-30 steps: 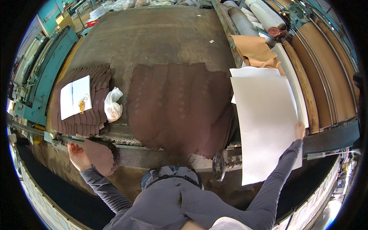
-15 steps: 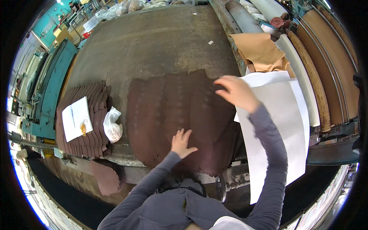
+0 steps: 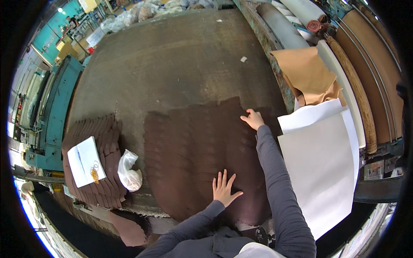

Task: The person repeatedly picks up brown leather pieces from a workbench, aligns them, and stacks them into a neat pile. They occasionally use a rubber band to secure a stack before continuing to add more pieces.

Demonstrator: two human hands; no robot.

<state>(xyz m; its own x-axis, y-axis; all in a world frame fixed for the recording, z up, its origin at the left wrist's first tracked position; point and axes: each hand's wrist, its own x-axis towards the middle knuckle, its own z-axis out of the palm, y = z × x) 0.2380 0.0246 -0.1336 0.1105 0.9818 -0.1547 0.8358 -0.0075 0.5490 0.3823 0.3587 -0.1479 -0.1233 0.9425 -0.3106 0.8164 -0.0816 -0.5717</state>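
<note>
Overlapping dark brown leather-like sheets [image 3: 189,146] lie spread across the table in front of me. Flat on their near right part rests my left hand [image 3: 224,189], its fingers spread and nothing in it. At their upper right edge is my right hand [image 3: 254,119], thumb and forefinger bent with a gap between them; its other fingers are partly hidden. Left of the sheets stands a second stack of brown pieces [image 3: 107,148] with wavy, layered edges. A white pad [image 3: 84,159] with yellowish rubber bands [image 3: 94,174] lies on that stack.
A white plastic bag [image 3: 130,172] sits between the two piles. Large white sheets [image 3: 316,172] and tan leather [image 3: 305,73] lie along the right side, beside long rolls [image 3: 352,86]. A brown piece [image 3: 129,228] hangs at the table's near edge. A teal machine [image 3: 60,116] stands left.
My left hand has moved right over the sheets. My right hand has come down to their edge, its fingers more bent. The whole view has shifted, so the table sits lower.
</note>
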